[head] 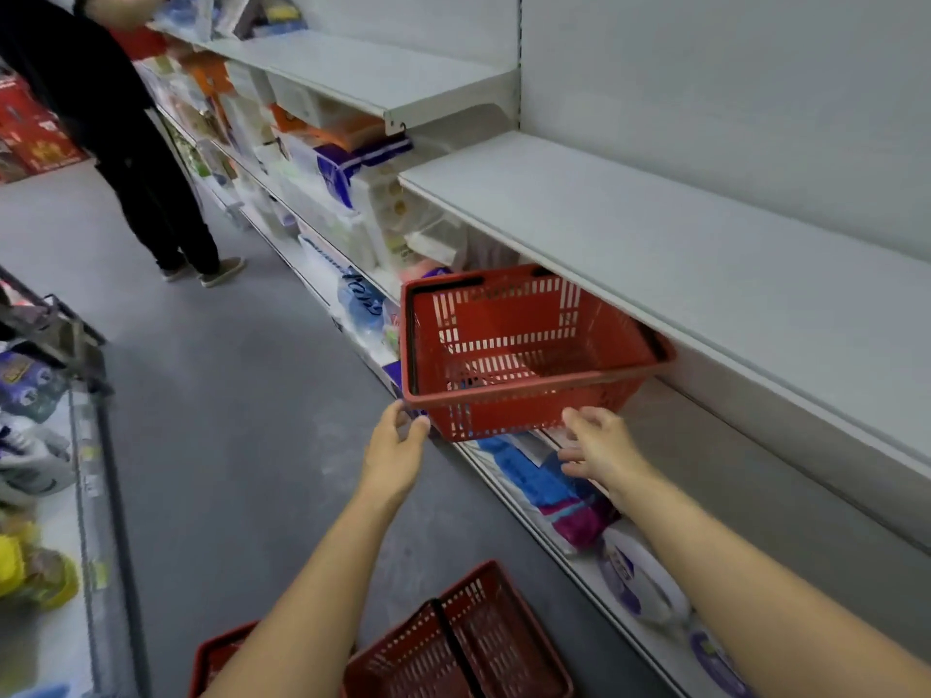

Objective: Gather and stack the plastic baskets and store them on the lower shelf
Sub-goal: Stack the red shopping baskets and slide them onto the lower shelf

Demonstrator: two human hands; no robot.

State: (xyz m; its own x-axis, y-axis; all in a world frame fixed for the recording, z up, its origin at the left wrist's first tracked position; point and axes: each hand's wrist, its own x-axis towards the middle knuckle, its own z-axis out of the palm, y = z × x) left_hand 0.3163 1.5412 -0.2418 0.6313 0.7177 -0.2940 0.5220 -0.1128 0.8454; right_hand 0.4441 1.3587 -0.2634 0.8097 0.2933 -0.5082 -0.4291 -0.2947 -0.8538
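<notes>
A red plastic basket (524, 350) sticks out from under a bare white shelf (629, 234), tilted, over packs on the lower shelf (483, 463). My left hand (398, 445) pinches its near left corner with thumb and fingers. My right hand (599, 445) is at the basket's front wall near the right corner, fingers spread, fingertips touching or almost touching it. On the floor below my arms lies a second red basket (483, 642) with its black handle folded across. A third red basket (214, 657) is partly hidden behind my left forearm.
Blue, pink and white packs (559, 496) fill the lower shelf to the right. A person in dark clothes (151, 193) stands up the aisle at the same shelving. A display with packaged goods (45, 445) lines the left side. Grey floor (242, 395) lies between.
</notes>
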